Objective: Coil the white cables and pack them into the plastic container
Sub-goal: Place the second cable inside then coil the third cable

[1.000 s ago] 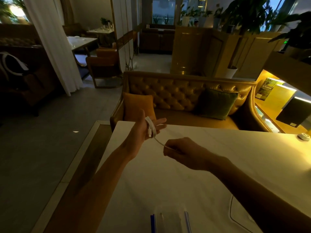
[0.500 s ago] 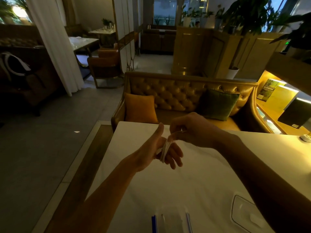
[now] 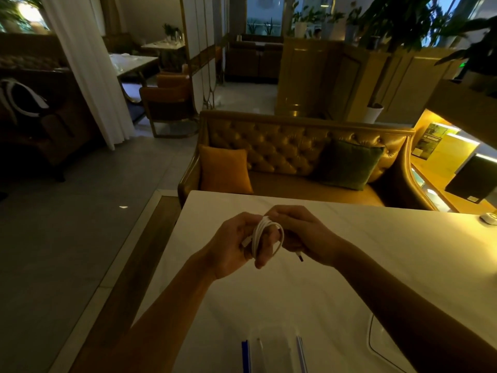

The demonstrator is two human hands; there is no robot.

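A white cable (image 3: pixel 265 234) is wound in several loops around the fingers of my left hand (image 3: pixel 234 243), held above the white table (image 3: pixel 390 254). My right hand (image 3: pixel 301 232) touches the coil from the right and pinches the cable's free end, whose plug (image 3: pixel 299 256) sticks out below the fingers. A second plug pokes out on the left side of the coil. The clear plastic container (image 3: pixel 274 354) with a blue edge sits at the table's near edge, partly cut off by the frame. Its clear lid (image 3: pixel 382 343) lies to the right, half hidden by my right forearm.
A tufted sofa (image 3: pixel 282 146) with an orange cushion and a green cushion stands behind the table. A small white object (image 3: pixel 488 218) lies at the table's far right edge. The table's left edge drops to a grey floor.
Both hands came down closer to me. The right hand has brought the cable's tail around the left-hand fingers, so the coil is thicker and only the end plug hangs free.
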